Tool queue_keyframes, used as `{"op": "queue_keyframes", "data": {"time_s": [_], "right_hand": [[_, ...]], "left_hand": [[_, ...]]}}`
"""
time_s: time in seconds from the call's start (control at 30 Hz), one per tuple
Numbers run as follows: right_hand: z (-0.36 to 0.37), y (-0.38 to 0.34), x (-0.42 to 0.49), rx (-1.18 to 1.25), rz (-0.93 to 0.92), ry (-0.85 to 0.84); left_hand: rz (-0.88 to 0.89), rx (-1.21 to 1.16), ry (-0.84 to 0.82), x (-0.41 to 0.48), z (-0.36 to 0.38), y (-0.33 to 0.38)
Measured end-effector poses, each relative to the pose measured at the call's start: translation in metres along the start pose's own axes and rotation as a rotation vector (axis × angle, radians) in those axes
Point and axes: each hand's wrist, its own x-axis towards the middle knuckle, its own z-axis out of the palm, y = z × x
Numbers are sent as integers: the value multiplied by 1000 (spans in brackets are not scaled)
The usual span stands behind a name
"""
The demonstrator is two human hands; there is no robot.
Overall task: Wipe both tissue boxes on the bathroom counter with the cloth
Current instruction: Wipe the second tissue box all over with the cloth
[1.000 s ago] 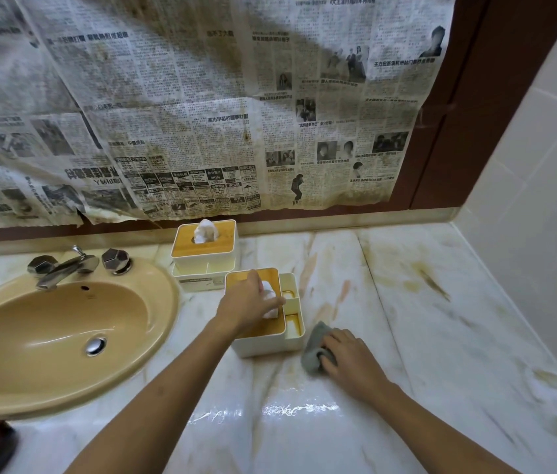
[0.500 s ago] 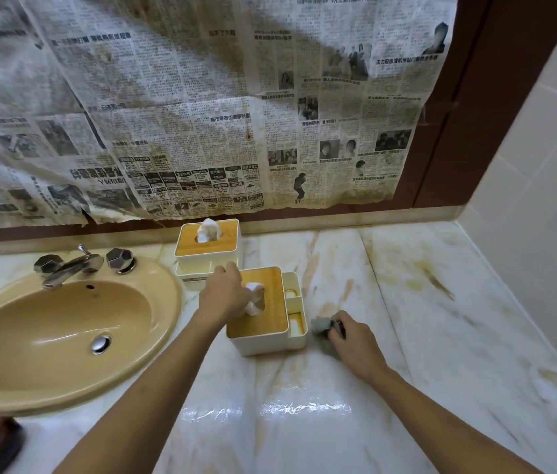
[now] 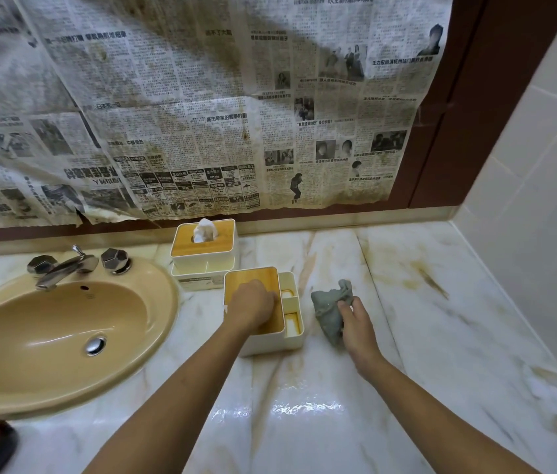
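Cloth (image 3: 330, 307), count one, is bunched in the right hand (image 3: 355, 325) grip, just right of the near tissue box (image 3: 270, 343) and apart from it. Left hand (image 3: 253, 307) grip curls over that box's lid. Far tissue box (image 3: 208, 260) sits on the tabletop (image 3: 304, 422) by the wall. Two boxes, two hands. Wiping looks midway at best; far box is probably not done.

Open counter (image 3: 458, 336) right of cloth (image 3: 330, 309); sink (image 3: 47, 336), rear box (image 3: 203, 254) hem left.
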Motion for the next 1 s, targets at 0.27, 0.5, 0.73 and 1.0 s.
{"op": "queue_keyframes", "data": {"time_s": [0.27,0.5,0.73,1.0], "right_hand": [[0,-13,-13,143,-18,-50],[6,-32,-40,136,-247,-74],[26,-31,-56,-131,-569,-115],[24,-13,-44,-483,-1169,-161]], "left_hand": [[-21,48,-118,10,2,-10],[13,-192,-114,17,-37,-22],[-29,-470,-245,11,-65,-11],[-70,-480,-299,9,-62,-8]]}}
